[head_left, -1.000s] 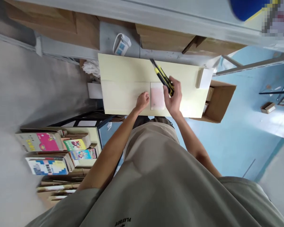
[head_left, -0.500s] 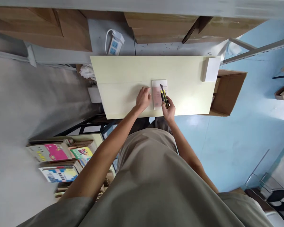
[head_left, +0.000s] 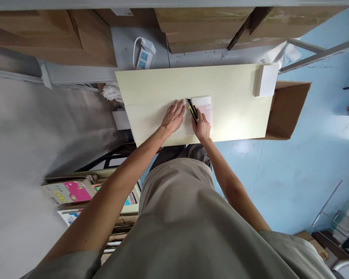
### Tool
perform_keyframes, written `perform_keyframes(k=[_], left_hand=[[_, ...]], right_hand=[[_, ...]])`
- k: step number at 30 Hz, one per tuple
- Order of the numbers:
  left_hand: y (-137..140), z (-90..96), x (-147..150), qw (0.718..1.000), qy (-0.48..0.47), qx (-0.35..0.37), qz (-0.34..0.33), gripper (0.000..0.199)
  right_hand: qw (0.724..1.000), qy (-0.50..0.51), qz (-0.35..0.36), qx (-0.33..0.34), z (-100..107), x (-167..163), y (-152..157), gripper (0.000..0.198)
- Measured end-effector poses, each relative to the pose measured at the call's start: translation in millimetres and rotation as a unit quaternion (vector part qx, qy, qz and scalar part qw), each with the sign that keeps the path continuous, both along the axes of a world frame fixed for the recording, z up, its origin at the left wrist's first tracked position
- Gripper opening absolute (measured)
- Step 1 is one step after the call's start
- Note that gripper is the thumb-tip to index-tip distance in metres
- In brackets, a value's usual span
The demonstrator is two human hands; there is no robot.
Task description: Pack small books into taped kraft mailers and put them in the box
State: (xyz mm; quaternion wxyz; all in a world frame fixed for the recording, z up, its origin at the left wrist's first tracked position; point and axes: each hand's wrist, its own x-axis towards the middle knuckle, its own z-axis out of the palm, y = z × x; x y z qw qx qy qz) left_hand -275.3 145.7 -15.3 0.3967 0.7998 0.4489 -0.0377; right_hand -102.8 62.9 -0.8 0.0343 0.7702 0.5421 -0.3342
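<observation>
A pale yellow board (head_left: 238,116) lies before me. On it is a flat packet (head_left: 204,101), white along its top and pink below. My right hand (head_left: 202,127) is closed around a black and yellow utility knife (head_left: 192,111), whose tip points up and left beside the packet's left edge. Part of the packet is hidden under this hand. My left hand (head_left: 174,116) lies flat, palm down, on the board to the left of the knife, its fingers stretched out and holding nothing.
A white box (head_left: 267,80) stands at the board's top right corner, with an open cardboard box (head_left: 287,110) beyond it. Behind the board are a power strip (head_left: 144,57) and large cartons (head_left: 203,33) on a shelf. Books (head_left: 72,192) stand at lower left.
My right hand has brought the knife leftward, from over the packet to its left edge. My left hand has flattened out on the board. The view has shifted slightly.
</observation>
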Motion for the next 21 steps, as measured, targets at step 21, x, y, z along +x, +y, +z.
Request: perform_keyframes(k=[21], left_hand=[[17,0.7,1,0.999,-0.003,-0.007,-0.045,0.068]], right_hand=[[0.999,-0.027,-0.015,-0.020,6,-16,4,0.069]])
